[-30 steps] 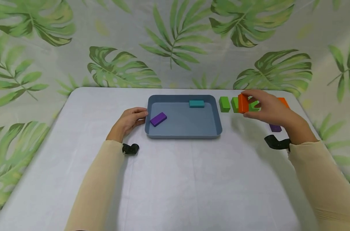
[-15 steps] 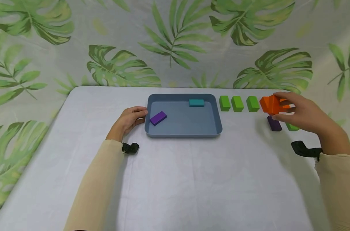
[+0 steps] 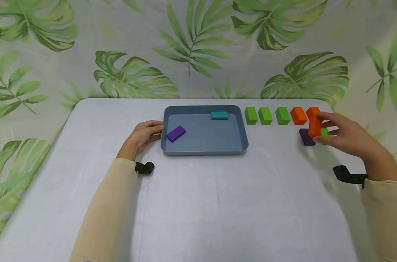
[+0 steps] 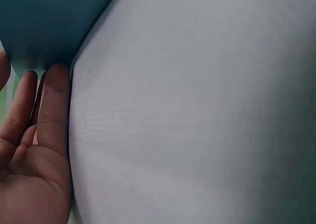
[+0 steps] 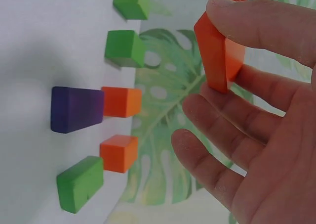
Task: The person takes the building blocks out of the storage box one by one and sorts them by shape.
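Note:
In the head view my right hand (image 3: pixel 350 136) pinches an orange block (image 3: pixel 314 127) between thumb and fingers, lifted over the right part of the table. The right wrist view shows the thumb across this orange block (image 5: pixel 212 56), with the lower fingers spread. Behind it stand two more orange blocks, one orange block (image 3: pixel 298 116) in plain sight and one orange block (image 3: pixel 312 110) partly covered. A dark purple block (image 3: pixel 305 137) and a partly hidden green block (image 3: pixel 325 131) sit just in front. My left hand (image 3: pixel 142 135) rests its fingertips against the left wall of a blue-grey tray (image 3: pixel 205 153).
Inside the tray lie a purple block (image 3: pixel 176 134) on the left and a teal block (image 3: pixel 219 115) at the back. Three green blocks, the nearest to the tray being this green block (image 3: pixel 251 115), line the back edge. A leaf-patterned cloth (image 3: pixel 198 47) hangs behind.
My right hand has carried the orange block to the right, from over the green blocks, then slightly toward me, above the dark purple block. The left hand stays at the tray.

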Tool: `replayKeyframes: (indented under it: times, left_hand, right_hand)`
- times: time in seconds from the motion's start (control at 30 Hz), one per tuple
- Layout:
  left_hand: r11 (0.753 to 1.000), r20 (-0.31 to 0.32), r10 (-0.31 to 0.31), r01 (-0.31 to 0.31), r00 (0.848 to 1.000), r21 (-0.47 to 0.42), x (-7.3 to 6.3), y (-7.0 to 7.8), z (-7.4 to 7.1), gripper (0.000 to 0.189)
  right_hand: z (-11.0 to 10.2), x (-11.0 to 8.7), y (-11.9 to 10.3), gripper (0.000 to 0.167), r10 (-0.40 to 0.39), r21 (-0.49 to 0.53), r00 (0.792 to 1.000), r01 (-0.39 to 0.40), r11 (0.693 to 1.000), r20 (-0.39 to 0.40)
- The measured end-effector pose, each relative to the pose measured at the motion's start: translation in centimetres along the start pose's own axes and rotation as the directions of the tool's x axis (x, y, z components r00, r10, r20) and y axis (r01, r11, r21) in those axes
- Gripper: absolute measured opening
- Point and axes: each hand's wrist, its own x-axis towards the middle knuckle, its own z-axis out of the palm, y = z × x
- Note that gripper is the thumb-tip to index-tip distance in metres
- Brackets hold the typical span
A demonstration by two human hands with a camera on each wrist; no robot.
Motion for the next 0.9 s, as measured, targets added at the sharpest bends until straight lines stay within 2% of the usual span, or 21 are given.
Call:
replayKeyframes:
  times: [0.23, 0.53, 0.9]
  left_hand:
    - [1.000, 0.003, 0.005, -0.005, 1.000, -0.008, 0.0, 0.0, 0.0, 0.046]
    - [1.000, 0.011, 0.009, -0.008, 1.000, -0.015, -0.2, 0.0, -0.2, 0.047]
    - [1.000, 0.006, 0.017, -0.017, 1.000, -0.023, -0.1, 0.0, -0.1, 0.045]
  right_hand:
    - [1.0, 0.9, 0.0, 0.074, 0.046, -0.043, 0.997, -0.043, 0.998, 0.068]
    - [2.9, 3.0, -0.4, 0.069, -0.022, -0.159, 0.993, 0.040, 0.986, 0.115]
    - [3.8, 4.4, -0.9, 0.063, -0.056, -0.206, 0.985, 0.089, 0.974, 0.164]
